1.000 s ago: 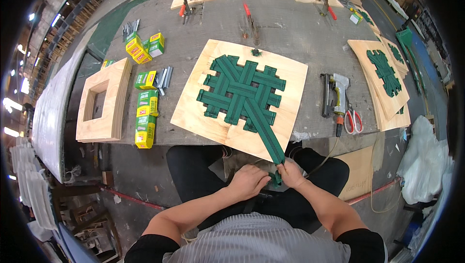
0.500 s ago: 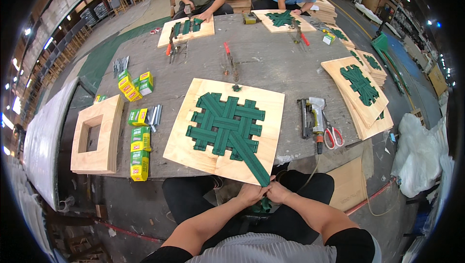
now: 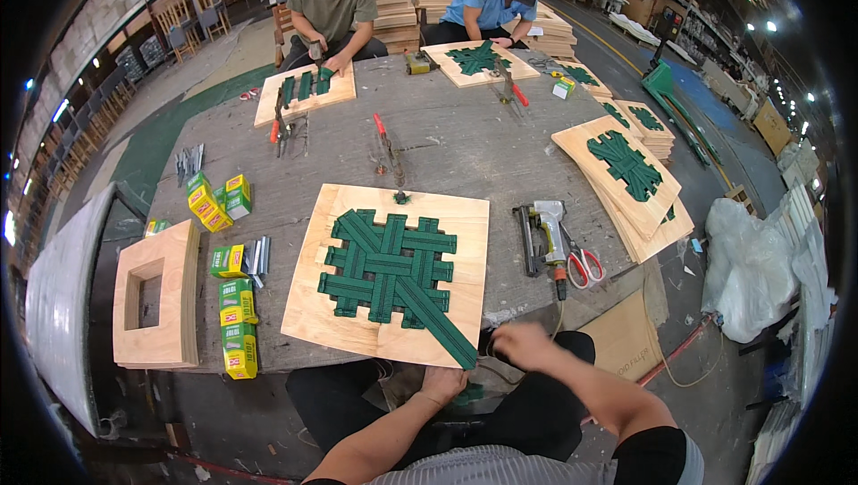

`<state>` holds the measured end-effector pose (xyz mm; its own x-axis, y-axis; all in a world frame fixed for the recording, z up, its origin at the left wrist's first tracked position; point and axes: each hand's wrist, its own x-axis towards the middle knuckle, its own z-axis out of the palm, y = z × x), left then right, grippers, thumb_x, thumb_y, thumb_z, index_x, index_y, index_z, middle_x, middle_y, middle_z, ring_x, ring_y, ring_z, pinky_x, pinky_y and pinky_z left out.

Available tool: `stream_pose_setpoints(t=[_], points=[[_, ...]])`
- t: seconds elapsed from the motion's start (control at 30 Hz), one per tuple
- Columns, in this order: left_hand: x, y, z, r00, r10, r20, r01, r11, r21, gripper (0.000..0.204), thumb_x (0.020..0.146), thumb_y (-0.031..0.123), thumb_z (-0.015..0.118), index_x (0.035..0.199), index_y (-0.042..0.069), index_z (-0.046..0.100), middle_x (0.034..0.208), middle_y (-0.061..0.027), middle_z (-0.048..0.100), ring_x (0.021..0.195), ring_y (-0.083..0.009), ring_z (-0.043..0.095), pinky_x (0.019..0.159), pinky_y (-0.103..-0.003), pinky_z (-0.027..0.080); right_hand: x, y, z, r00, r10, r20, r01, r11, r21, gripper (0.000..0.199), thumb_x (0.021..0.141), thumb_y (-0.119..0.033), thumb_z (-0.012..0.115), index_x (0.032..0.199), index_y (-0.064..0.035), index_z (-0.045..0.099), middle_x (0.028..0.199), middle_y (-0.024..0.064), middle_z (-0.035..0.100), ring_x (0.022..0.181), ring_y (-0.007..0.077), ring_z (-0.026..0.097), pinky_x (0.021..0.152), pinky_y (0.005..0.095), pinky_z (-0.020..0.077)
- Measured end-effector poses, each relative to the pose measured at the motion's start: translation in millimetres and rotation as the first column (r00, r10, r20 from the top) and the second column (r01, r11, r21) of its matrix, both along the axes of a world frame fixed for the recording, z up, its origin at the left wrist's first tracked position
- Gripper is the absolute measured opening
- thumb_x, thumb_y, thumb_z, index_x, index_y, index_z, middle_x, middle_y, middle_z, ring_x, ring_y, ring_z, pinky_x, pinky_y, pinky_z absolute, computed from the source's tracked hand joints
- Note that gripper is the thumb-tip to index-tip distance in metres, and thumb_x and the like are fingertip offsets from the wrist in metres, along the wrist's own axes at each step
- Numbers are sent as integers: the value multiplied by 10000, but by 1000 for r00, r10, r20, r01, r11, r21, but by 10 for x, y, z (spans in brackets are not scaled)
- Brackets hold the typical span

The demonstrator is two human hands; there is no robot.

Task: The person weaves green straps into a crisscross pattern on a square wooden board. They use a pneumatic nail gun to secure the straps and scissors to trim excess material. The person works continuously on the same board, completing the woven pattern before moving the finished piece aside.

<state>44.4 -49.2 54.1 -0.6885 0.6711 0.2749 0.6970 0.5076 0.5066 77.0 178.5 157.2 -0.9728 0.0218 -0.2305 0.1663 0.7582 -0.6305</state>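
Observation:
In front of me a square plywood board lies on the table, its near corner at the edge. Green webbing straps are woven across its middle. One diagonal strap runs down to the near edge. My left hand is closed at that strap's lower end, its fingertips partly hidden. My right hand is off the strap, raised over my knee below the staple gun. Motion blurs its fingers. Red-handled scissors lie beside the staple gun.
Yellow-green staple boxes and loose staple strips lie left of the board, beside stacked wooden frames. Red-handled pliers lie beyond it. Finished boards are stacked at right. Two people work across the table.
My right hand has left the strap end and moved up and right toward the staple gun. My left hand stays at the strap. The whole view has shifted slightly.

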Motion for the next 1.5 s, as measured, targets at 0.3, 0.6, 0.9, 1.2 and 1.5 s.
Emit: stream_pose_setpoints(t=[0.3, 0.6, 0.9, 1.2, 1.5], points=[[-11, 58, -18, 996, -86, 34, 84, 995, 52, 314, 958, 287, 639, 1219, 121, 693, 1221, -189, 672, 1143, -427, 622, 973, -570, 476, -1300, 1547, 593, 830, -538, -147, 530, 680, 507, 542, 816, -440, 810, 1106, 9, 725, 1072, 248, 736, 1047, 395, 711, 893, 469, 559], [-9, 47, -7, 991, -102, 82, 97, 993, 70, 378, 932, 299, 623, 1253, 101, 650, 1276, -209, 648, 1188, -428, 606, 1025, -566, 460, -1540, 1608, 490, 621, -776, -111, 759, 631, -161, 247, 720, 30, 714, 953, 14, 634, 760, 97, 646, 553, 183, 634, 463, 359, 478], [-64, -9, -61, 990, -61, 128, 58, 998, 26, 418, 939, 338, 561, 1266, 95, 652, 1309, -201, 649, 1231, -406, 600, 1068, -530, 450, -908, 270, 1552, 805, -589, 64, 493, 606, -624, 343, 874, -249, 820, 1055, -43, 614, 728, 40, 597, 521, 141, 576, 456, 314, 479], [-141, -36, 48, 952, -189, 242, 166, 980, 110, 575, 946, 276, 620, 1471, 69, 505, 1502, -210, 503, 1390, -412, 470, 1150, -507, 386, -487, -748, 1022, 921, -195, 338, 348, 800, -488, 185, 907, -83, 753, 1056, -11, 668, 792, 17, 644, 554, 103, 590, 484, 271, 487], [-153, -39, 21, 961, -182, 206, 140, 969, 203, 574, 955, 237, 601, 1475, 24, 481, 1467, -215, 528, 1358, -409, 500, 1150, -500, 388, -560, -914, 929, 921, -205, 332, 313, 895, -317, 166, 902, -107, 769, 970, 10, 673, 715, 21, 643, 519, 97, 572, 471, 275, 469]])
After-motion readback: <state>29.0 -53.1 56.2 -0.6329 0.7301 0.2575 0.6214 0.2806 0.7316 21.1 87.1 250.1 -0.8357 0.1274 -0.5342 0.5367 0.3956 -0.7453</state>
